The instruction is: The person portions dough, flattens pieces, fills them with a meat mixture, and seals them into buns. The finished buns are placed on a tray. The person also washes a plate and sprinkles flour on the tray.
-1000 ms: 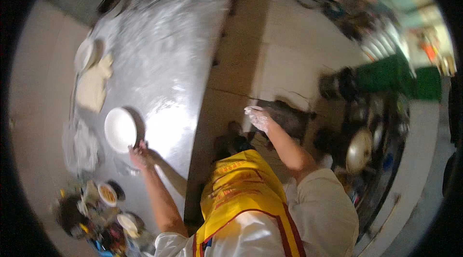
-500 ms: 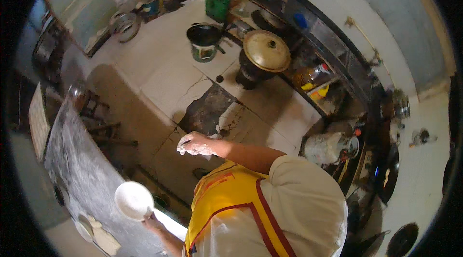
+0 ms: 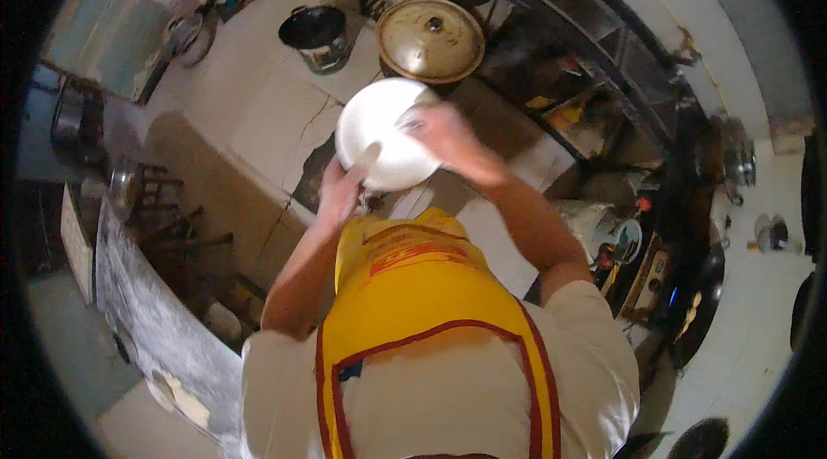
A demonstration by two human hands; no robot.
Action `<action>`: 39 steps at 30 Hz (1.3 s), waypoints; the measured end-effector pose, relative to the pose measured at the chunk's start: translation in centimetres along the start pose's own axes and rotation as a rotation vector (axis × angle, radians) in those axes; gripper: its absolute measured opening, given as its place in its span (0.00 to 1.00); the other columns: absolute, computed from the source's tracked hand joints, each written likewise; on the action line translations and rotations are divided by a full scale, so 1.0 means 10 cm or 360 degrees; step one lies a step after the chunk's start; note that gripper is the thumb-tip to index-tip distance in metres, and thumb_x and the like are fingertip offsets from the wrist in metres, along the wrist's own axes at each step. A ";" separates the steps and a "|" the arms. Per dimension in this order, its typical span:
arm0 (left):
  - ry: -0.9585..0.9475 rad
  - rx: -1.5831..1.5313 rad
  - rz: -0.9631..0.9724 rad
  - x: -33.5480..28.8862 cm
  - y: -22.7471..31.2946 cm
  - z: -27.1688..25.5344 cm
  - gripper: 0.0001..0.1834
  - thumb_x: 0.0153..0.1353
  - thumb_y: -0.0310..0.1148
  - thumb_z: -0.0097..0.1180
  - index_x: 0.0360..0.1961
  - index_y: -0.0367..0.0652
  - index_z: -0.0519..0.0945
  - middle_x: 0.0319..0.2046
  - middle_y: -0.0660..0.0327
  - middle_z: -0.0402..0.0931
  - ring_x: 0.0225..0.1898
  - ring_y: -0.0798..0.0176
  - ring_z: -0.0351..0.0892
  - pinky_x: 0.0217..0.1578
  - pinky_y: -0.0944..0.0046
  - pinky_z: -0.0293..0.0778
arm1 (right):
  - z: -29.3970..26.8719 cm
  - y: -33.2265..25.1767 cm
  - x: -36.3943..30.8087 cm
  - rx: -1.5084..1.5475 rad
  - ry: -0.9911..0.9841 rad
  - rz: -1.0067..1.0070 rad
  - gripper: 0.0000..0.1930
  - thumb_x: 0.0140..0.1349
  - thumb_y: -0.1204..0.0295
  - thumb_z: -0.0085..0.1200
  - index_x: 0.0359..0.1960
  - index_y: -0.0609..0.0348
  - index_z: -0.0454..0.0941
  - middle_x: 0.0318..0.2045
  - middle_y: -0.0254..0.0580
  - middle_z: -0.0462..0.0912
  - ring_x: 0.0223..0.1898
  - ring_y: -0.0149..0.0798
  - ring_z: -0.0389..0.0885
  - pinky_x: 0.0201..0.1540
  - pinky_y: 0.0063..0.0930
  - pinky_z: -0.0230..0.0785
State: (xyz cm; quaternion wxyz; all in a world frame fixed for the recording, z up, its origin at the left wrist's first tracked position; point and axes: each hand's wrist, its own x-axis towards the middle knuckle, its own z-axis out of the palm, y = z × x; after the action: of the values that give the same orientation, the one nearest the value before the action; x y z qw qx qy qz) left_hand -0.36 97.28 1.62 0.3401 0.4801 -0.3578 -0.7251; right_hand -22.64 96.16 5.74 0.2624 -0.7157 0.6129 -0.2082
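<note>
A round white bowl is held up in front of my chest, above the tiled floor. My left hand grips its near left rim, with the thumb over the edge. My right hand reaches over the right side of the bowl with its fingers against or just above the inner surface. That hand is smeared by motion, so I cannot tell whether it holds anything. The bowl's contents, if any, are washed out by glare. A yellow apron with dark red edging covers my front.
A flour-dusted table runs along the left, with pale dough at its near end. Ahead on the floor stand a black pot and a large lidded pot. Dark shelving curves along the right. A stool is at left.
My left hand has brought the bowl from over the floured table to in front of me. My right hand has moved right and up to meet it. My body has turned rightward.
</note>
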 end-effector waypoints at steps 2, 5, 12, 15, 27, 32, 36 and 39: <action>-0.0092 0.0083 0.0098 0.36 0.06 0.46 0.25 0.60 0.31 0.54 0.57 0.31 0.70 0.48 0.56 0.77 0.42 0.66 0.78 0.41 0.68 0.74 | -0.49 0.35 -0.04 0.0206 0.0267 -0.0046 0.11 0.61 0.69 0.55 0.41 0.60 0.83 0.37 0.48 0.85 0.38 0.47 0.84 0.44 0.36 0.75; -0.0293 0.0042 0.0001 0.89 0.10 1.09 0.24 0.58 0.30 0.53 0.56 0.32 0.70 0.48 0.52 0.76 0.44 0.62 0.79 0.37 0.63 0.79 | -1.04 0.94 -0.03 -0.0170 0.0366 -0.0135 0.11 0.60 0.69 0.55 0.39 0.61 0.83 0.36 0.50 0.84 0.37 0.50 0.83 0.43 0.40 0.75; -0.0604 0.0020 -0.0050 2.07 0.00 2.35 0.33 0.54 0.36 0.57 0.60 0.35 0.65 0.49 0.53 0.75 0.45 0.58 0.80 0.42 0.58 0.81 | -1.79 2.43 0.16 -0.0588 0.0763 -0.0564 0.09 0.60 0.67 0.55 0.32 0.61 0.81 0.28 0.50 0.82 0.32 0.54 0.82 0.34 0.47 0.74; -0.0805 0.0033 -0.0140 2.59 0.01 3.01 0.30 0.55 0.34 0.55 0.59 0.35 0.66 0.49 0.54 0.75 0.44 0.58 0.81 0.41 0.59 0.81 | -2.16 2.88 0.20 -0.0584 0.0496 0.0220 0.07 0.60 0.70 0.53 0.32 0.60 0.81 0.31 0.54 0.82 0.35 0.57 0.80 0.40 0.49 0.73; -0.0902 0.0200 -0.0317 4.09 0.15 5.33 0.29 0.59 0.32 0.54 0.61 0.37 0.63 0.51 0.54 0.73 0.48 0.56 0.79 0.47 0.54 0.80 | -3.78 4.72 0.44 -0.0399 0.0492 0.0435 0.08 0.61 0.69 0.53 0.32 0.61 0.76 0.33 0.54 0.81 0.36 0.57 0.80 0.39 0.50 0.72; -0.0763 0.0165 -0.0210 4.66 0.14 6.15 0.32 0.57 0.36 0.57 0.61 0.37 0.62 0.50 0.53 0.73 0.47 0.56 0.80 0.46 0.54 0.80 | -4.28 5.75 0.79 -0.0437 0.0529 -0.0043 0.09 0.59 0.71 0.53 0.38 0.62 0.78 0.39 0.55 0.81 0.42 0.58 0.79 0.46 0.47 0.72; -0.0478 0.0033 -0.0124 5.04 0.04 6.91 0.31 0.58 0.35 0.57 0.60 0.35 0.63 0.50 0.53 0.74 0.47 0.56 0.80 0.44 0.56 0.82 | -4.77 6.59 1.03 -0.0519 0.0015 0.0128 0.15 0.60 0.71 0.52 0.49 0.58 0.77 0.46 0.53 0.80 0.45 0.56 0.80 0.47 0.50 0.74; -0.0418 0.0004 -0.0189 5.45 -0.02 7.46 0.30 0.59 0.33 0.55 0.61 0.36 0.62 0.50 0.52 0.74 0.46 0.56 0.80 0.41 0.57 0.82 | -5.10 7.05 1.13 -0.0582 0.0468 -0.0436 0.18 0.60 0.71 0.53 0.53 0.57 0.76 0.48 0.50 0.80 0.48 0.55 0.79 0.48 0.50 0.74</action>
State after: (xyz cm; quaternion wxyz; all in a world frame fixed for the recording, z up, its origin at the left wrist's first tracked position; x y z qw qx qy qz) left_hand -87.28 66.10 -2.09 0.2463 0.4018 -0.3712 -0.8001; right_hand -106.57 71.09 0.52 0.0063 -0.7895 0.5693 -0.2293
